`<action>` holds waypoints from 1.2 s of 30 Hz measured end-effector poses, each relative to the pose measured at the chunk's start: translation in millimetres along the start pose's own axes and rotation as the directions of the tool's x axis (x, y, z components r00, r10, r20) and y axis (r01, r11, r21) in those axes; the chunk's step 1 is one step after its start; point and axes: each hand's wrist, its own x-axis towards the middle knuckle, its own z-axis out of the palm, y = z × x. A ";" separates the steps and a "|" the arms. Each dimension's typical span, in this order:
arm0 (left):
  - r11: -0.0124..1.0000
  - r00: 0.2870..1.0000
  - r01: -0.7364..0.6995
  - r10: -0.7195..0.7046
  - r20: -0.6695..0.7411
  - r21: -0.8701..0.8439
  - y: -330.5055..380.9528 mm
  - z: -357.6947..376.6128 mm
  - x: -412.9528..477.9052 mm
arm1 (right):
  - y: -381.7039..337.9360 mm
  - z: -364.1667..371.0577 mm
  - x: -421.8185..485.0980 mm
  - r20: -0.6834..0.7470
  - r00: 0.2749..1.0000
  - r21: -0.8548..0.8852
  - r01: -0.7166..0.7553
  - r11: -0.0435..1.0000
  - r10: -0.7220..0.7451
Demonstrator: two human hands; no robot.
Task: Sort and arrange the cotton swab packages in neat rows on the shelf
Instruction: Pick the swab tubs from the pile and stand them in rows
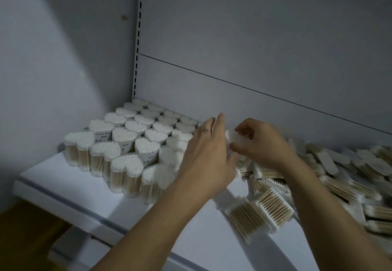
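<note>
Nearest us, the white shelf [55,171] shows its front lip, with both forearms reaching in over it. At right, we log a loose heap of flat cotton swab packs [261,211], lying every which way, wooden sticks showing and spreading off towards the right edge. The left hand [205,156] is open with its fingers straight, held against the right side of the standing block; blur hides whether it touches. Just beside it, the right hand [263,143] pinches one held pack [232,138] by its white end, above the heap. On the left, the heart-shaped packs [125,137] stand upright in tidy rows running to the grey back panel [254,37] and its slotted upright [139,37].
</note>
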 end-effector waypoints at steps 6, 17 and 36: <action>0.927 0.986 -0.035 -0.029 0.163 0.373 -16.1 -62.6 30.0 | -14.9 71.8 26.7 0.131 0.991 -0.001 -0.040 0.999 0.040; 0.836 0.871 -0.239 -0.041 0.490 0.494 -52.2 -51.4 49.6 | 7.4 73.9 -16.4 -0.171 0.984 -0.065 0.047 0.997 -0.057; 0.815 0.819 -0.349 0.024 0.573 0.463 -66.0 16.7 92.8 | 39.0 82.0 -50.0 -0.273 0.962 -0.091 -0.055 0.994 0.028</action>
